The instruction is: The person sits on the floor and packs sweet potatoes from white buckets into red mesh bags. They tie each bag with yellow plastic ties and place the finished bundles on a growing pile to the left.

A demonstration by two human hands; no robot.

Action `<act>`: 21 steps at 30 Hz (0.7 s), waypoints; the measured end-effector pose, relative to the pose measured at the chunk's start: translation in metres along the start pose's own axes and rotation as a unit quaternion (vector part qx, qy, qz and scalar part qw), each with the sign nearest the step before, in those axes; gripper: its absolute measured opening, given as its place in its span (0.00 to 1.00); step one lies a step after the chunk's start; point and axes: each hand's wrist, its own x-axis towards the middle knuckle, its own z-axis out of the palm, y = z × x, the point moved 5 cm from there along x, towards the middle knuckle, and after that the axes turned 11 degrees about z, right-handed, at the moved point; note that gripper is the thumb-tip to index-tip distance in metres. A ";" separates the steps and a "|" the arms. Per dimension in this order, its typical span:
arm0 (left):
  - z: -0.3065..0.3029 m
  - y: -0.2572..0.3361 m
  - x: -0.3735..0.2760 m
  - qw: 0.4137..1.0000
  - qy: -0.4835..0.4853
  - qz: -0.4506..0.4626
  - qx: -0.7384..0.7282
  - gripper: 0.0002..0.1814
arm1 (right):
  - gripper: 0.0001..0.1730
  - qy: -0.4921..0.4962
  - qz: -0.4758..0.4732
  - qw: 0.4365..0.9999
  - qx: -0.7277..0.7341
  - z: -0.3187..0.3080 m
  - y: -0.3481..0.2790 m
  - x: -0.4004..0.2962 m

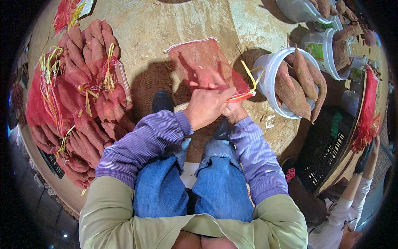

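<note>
A red mesh bag [202, 59] with a white-stitched end lies flat on the floor in front of me, its gathered mouth towards my hands. My left hand [206, 104] grips the mesh near the mouth, crossing in front of my right hand [233, 109]. The right hand is at the mouth, palm side partly up, largely covered by the left hand and the mesh. Fingers show through the red net, but whose they are is unclear. A yellow tie string [252, 76] sticks up from the mouth on the right.
On the left is a heap of filled red mesh bags of sweet potatoes [73, 99]. A clear plastic bucket [266, 77] of sweet potatoes stands right, with more buckets [321, 46] behind. Black crate [326, 149], hanging red mesh bags [365, 109] and another person's arm [351, 190] are far right.
</note>
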 end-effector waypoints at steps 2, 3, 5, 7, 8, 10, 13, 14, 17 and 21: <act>0.007 -0.001 -0.004 0.999 0.022 0.026 0.017 0.18 | 0.43 -0.026 -0.029 0.999 -0.010 0.006 0.005 0.014; 0.007 0.001 -0.002 1.000 0.001 0.022 0.012 0.19 | 0.46 -0.040 -0.066 0.997 0.000 0.006 0.007 0.019; 0.005 0.007 0.001 0.999 -0.040 0.013 0.003 0.19 | 0.46 -0.025 -0.059 0.998 -0.022 0.001 0.009 0.031; 0.005 0.006 0.001 0.999 -0.029 0.021 0.009 0.19 | 0.45 0.004 -0.047 0.997 -0.057 -0.004 0.013 0.043; 0.005 0.005 0.000 1.000 -0.013 0.022 0.001 0.19 | 0.45 0.022 -0.046 0.996 -0.078 -0.008 0.014 0.052; 0.009 -0.003 -0.004 0.997 0.018 -0.005 -0.070 0.18 | 0.44 0.070 -0.042 0.985 -0.149 -0.018 0.015 0.069; 0.001 -0.014 -0.009 0.995 -0.011 -0.059 -0.078 0.18 | 0.43 0.152 -0.049 0.940 -0.302 -0.034 0.012 0.086; 0.003 -0.020 -0.014 0.992 -0.035 -0.088 -0.088 0.20 | 0.43 0.164 -0.053 0.922 -0.346 -0.038 0.014 0.090; -0.017 -0.019 -0.018 0.978 -0.045 -0.107 -0.172 0.24 | 0.42 0.192 -0.056 0.877 -0.437 -0.049 0.017 0.087; -0.048 -0.101 -0.029 0.960 0.262 -0.063 0.071 0.26 | 0.41 0.161 -0.047 0.866 -0.470 -0.054 0.028 0.083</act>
